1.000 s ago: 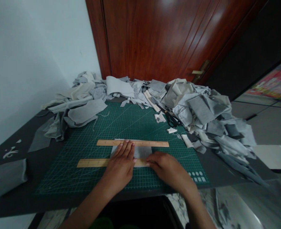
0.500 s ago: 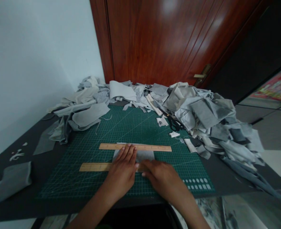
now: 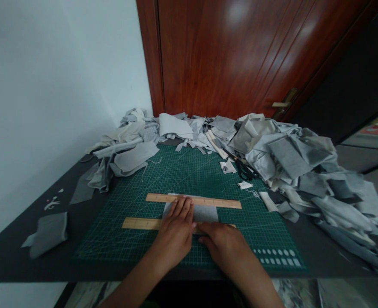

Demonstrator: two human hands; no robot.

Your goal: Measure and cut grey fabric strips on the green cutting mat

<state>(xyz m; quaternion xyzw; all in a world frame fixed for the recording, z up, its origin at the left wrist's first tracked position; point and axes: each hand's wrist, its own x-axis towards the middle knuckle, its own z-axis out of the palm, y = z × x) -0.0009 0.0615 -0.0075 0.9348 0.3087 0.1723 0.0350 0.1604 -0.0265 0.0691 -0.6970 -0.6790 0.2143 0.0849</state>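
My left hand lies flat with its fingers stretched out over a grey piece of cloth. Its fingertips press on the far wooden ruler, which lies across the cloth's upper edge. A near wooden ruler runs under the same hand along the cloth's lower part. My right hand grips this near ruler towards its right end, fingers bent over it and thumb by the near edge. Both hands partly hide the cloth and the near ruler. Beneath them is a green cutting mat.
Heaped grey and white fabric scraps fill the right and the left back. Black-handled scissors lie at the right pile's edge. A folded grey cloth rests on the dark table at left. A wooden door stands behind.
The head view has swung a little to the left, so everything sits further right in the picture. Both hands keep nearly the same places on the cloth and rulers.
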